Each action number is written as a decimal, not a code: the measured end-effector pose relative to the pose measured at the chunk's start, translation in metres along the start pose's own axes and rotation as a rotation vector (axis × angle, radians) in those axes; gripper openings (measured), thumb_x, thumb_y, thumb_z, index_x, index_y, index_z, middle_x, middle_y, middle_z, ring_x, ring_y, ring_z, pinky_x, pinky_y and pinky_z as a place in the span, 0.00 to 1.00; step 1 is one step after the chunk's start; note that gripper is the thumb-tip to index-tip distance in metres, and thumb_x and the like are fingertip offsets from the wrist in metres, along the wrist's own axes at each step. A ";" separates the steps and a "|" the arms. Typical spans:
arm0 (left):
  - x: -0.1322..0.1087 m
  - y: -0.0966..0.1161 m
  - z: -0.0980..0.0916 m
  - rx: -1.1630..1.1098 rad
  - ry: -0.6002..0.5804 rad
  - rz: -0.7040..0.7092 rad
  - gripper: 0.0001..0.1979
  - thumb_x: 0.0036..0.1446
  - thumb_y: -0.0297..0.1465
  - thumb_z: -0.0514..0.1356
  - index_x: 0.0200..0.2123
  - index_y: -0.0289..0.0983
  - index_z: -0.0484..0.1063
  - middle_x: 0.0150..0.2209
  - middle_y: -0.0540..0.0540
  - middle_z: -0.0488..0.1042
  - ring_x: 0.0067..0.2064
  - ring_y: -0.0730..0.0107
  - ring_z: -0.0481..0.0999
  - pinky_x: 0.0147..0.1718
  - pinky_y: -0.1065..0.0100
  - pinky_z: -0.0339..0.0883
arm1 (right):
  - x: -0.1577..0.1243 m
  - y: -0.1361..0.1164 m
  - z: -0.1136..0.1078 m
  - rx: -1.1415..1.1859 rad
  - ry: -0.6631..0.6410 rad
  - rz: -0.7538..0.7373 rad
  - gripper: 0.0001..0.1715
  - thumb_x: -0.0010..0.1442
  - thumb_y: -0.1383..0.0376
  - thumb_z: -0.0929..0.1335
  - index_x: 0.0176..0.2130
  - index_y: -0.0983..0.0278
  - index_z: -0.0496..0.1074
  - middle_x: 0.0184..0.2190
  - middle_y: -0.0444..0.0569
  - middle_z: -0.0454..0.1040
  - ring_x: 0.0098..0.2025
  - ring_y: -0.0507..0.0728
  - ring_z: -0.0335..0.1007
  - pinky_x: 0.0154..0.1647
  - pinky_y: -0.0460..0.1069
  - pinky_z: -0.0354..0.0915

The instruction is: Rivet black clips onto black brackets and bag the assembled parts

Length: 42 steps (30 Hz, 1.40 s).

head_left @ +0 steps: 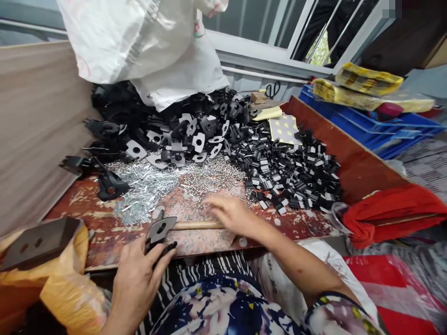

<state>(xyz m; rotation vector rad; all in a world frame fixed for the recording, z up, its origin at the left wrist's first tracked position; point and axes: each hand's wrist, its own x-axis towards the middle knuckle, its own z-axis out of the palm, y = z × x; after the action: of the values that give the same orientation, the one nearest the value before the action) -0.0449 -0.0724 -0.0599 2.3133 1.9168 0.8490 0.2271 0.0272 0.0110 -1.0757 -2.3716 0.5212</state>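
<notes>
Near the table's front edge, my left hand (139, 270) has its fingers around a black plastic part (160, 230) with a hole in its flat plate. A wooden handle (195, 225) lies between that part and my right hand (228, 215). My right hand hovers over or beside the handle's end, its fingers blurred; whether it holds something small is unclear. Behind the hands are a heap of silver pins (143, 184), a heap of small rivets (213, 174) and many small black clips (289, 172). Larger black parts (199, 142) are piled farther back.
A white sack (139, 42) hangs over the rear pile. At the left front is a yellow bag (73, 279) with a dark block (38, 242). Blue crates (377, 130) and red cloth (394, 214) lie right of the wooden side board (349, 149).
</notes>
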 end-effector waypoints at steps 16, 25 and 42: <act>-0.006 0.000 -0.020 -0.785 0.258 -0.950 0.18 0.49 0.48 0.69 0.38 0.43 0.79 0.63 0.51 0.71 0.70 0.41 0.60 0.72 0.43 0.45 | -0.016 0.137 -0.049 -0.361 0.346 0.103 0.15 0.68 0.68 0.63 0.46 0.65 0.78 0.48 0.58 0.78 0.51 0.62 0.70 0.55 0.58 0.64; -0.008 0.012 -0.030 -1.039 0.264 -0.931 0.21 0.49 0.46 0.72 0.43 0.43 0.80 0.63 0.48 0.69 0.68 0.52 0.65 0.58 0.62 0.71 | -0.004 0.064 0.014 -0.069 0.168 -0.056 0.16 0.66 0.73 0.64 0.48 0.60 0.76 0.43 0.49 0.80 0.47 0.58 0.71 0.52 0.54 0.62; 0.020 0.087 -0.020 -1.562 -0.173 -0.760 0.13 0.49 0.39 0.74 0.33 0.37 0.85 0.42 0.43 0.73 0.39 0.67 0.73 0.31 0.69 0.78 | -0.016 -0.036 0.034 0.262 0.370 -0.110 0.14 0.63 0.72 0.68 0.44 0.56 0.79 0.39 0.43 0.84 0.47 0.58 0.79 0.69 0.69 0.54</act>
<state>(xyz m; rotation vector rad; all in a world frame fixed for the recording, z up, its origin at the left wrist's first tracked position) 0.0273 -0.0816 -0.0052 0.6475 1.0322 1.2168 0.1959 -0.0124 -0.0018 -0.8367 -1.9637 0.5251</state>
